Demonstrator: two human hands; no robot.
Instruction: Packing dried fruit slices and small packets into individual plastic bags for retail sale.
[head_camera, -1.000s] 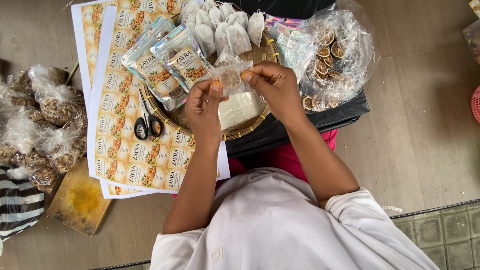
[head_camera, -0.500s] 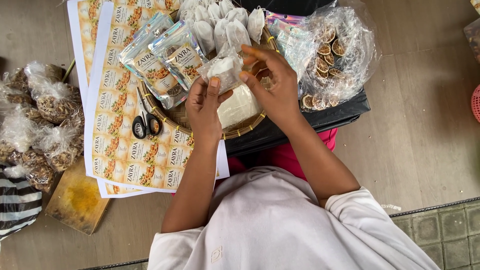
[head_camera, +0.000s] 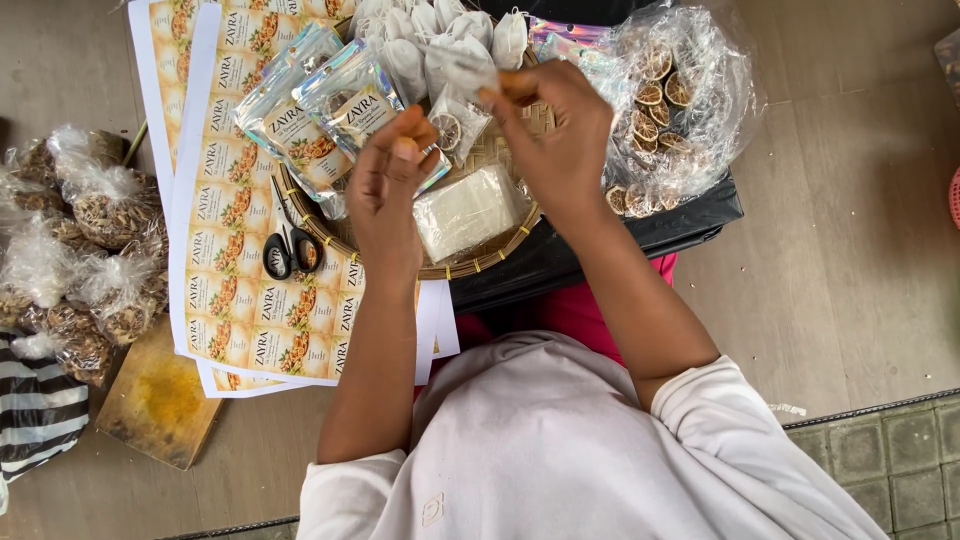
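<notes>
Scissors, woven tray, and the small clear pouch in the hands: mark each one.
scissors (head_camera: 290, 248), head view, on the black handle loops.
woven tray (head_camera: 478, 266), head view, on its near rim.
small clear pouch (head_camera: 452, 125), head view, on the dried slice showing through it.

Both forearms rise from the white-sleeved shoulders at six o'clock and run up toward twelve o'clock, bare from the elbow on. The left hand (head_camera: 392, 185) sits at about eleven o'clock from the torso, its back turned to the camera, wrist straight, fingers curled in and the thumb tip raised toward one o'clock. The right hand (head_camera: 556, 140) is a little higher, at about one o'clock, its wrist bent so the knuckles lean toward ten o'clock; its thumb and forefinger are pinched together at the tips, the other fingers folded loosely beneath. The two hands are near each other, fingertips facing, not touching.
</notes>
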